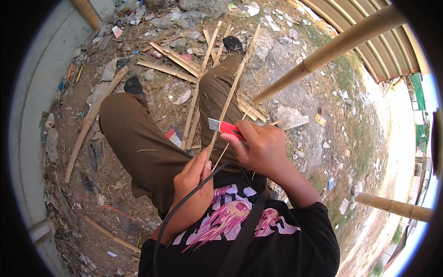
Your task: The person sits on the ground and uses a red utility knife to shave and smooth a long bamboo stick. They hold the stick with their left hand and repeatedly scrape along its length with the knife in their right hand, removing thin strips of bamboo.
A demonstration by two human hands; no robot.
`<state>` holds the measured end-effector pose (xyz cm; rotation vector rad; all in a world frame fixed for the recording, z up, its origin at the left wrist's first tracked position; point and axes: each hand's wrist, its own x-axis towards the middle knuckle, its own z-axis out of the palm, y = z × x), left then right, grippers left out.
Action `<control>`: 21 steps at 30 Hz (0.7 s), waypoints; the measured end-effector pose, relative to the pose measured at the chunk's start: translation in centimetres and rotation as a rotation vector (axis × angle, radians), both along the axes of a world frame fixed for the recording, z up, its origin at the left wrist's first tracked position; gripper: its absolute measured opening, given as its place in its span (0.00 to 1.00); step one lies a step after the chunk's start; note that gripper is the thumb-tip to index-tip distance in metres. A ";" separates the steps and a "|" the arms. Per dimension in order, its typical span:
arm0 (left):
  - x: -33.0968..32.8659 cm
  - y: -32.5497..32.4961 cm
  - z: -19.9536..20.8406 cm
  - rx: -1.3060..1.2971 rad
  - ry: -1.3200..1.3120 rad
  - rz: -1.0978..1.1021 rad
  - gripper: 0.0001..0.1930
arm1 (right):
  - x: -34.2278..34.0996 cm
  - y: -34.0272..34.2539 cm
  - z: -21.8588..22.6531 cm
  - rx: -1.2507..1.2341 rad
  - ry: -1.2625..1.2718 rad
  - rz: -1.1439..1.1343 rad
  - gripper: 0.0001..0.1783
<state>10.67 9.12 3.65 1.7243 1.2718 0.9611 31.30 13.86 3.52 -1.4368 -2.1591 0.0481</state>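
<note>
**Knife on bamboo strip, both hands engaged**

Landmark: thin bamboo strip (226, 104), which ran from the lap up and away over the right knee toward the black shoe (233, 45).

- Left hand (194, 177) was closed around the strip's near end, thumb pressed along it, at the lap.
- Right hand (258, 147) sat just right of the strip, fingers wrapped tight on a red utility knife (226, 128). Blade was extended and touching the strip just above the left hand.
- Split bamboo slats (177, 60) lay on the ground left of the strip, between the knees.
- Thick bamboo pole (332, 48) crossed diagonally, well right of the strip.
- Another bamboo pole (90, 122) lay on the dirt far left of it, beyond the left leg.
- Black cable (184, 203) curved across the left forearm, below the strip's near end.
</note>
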 end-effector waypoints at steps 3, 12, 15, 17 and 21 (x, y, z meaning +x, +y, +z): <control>-0.3 -1.4 0.0 -0.131 0.007 0.002 0.16 | 1.1 3.0 -0.6 0.048 0.025 -0.318 0.20; -0.6 -0.3 -0.8 -0.073 -0.010 -0.033 0.16 | 0.4 -0.2 -0.1 -0.071 -0.004 0.124 0.21; -0.6 -0.8 0.0 -0.290 -0.073 -0.079 0.15 | 2.5 2.7 -1.4 0.074 0.060 -0.221 0.21; -0.6 -0.9 -0.4 -0.280 -0.092 -0.094 0.15 | 5.3 5.3 -0.2 0.057 -0.016 -0.338 0.20; -1.1 -0.1 -0.4 -0.515 -0.265 -0.158 0.14 | 3.1 2.2 0.1 -0.034 -0.001 0.018 0.19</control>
